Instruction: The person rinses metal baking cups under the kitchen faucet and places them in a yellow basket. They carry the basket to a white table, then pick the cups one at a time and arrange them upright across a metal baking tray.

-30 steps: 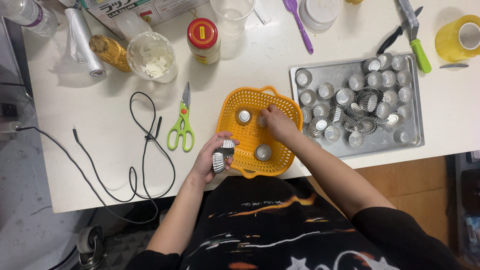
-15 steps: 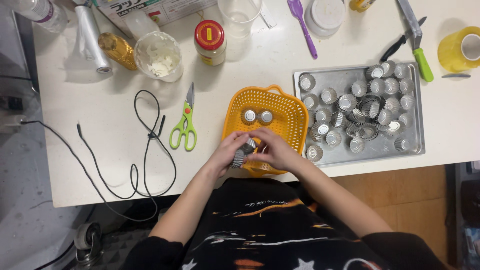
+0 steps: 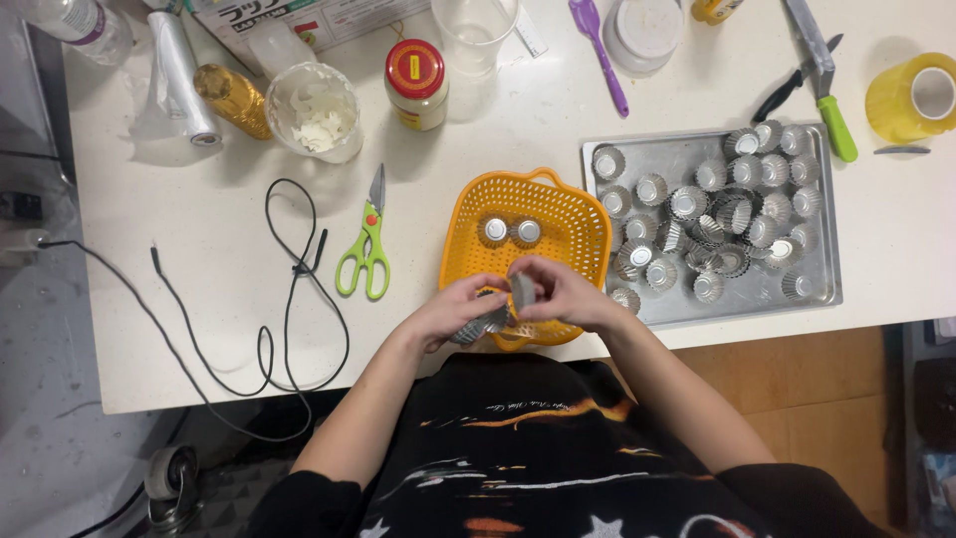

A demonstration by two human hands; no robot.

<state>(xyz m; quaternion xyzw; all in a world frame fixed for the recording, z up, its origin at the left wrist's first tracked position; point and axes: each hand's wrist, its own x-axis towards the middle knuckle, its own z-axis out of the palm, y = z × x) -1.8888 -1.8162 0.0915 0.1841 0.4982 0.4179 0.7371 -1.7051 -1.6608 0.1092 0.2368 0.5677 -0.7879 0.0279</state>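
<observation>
leftmost, green scissors (image 3: pixel 365 249) lie on the white table (image 3: pixel 199 219); left hand (image 3: pixel 453 311) fingers curl around stacked fluted tins (image 3: pixel 485 325); right hand (image 3: pixel 563 294) pinches one tin (image 3: pixel 522 291) over the orange basket (image 3: pixel 568 224); metal tray (image 3: pixel 822 284) of tins beside.

The scene is brightly and evenly lit from overhead, and the white table (image 3: pixel 558 110) is rendered almost overexposed. Soft, short shadows are cast below the objects: a faint grey one beneath the clear cup (image 3: pixel 476 35) and another beside the yellow tape roll (image 3: pixel 911 97). Small glints are seen on the metal tray (image 3: pixel 817 289) right of the orange basket (image 3: pixel 528 249). Slight motion blur is noticed at the left hand (image 3: pixel 453 314) and right hand (image 3: pixel 563 294), in front of the basket. Focus is sharp across the table. The floor left of the table is left dim and murky.
</observation>
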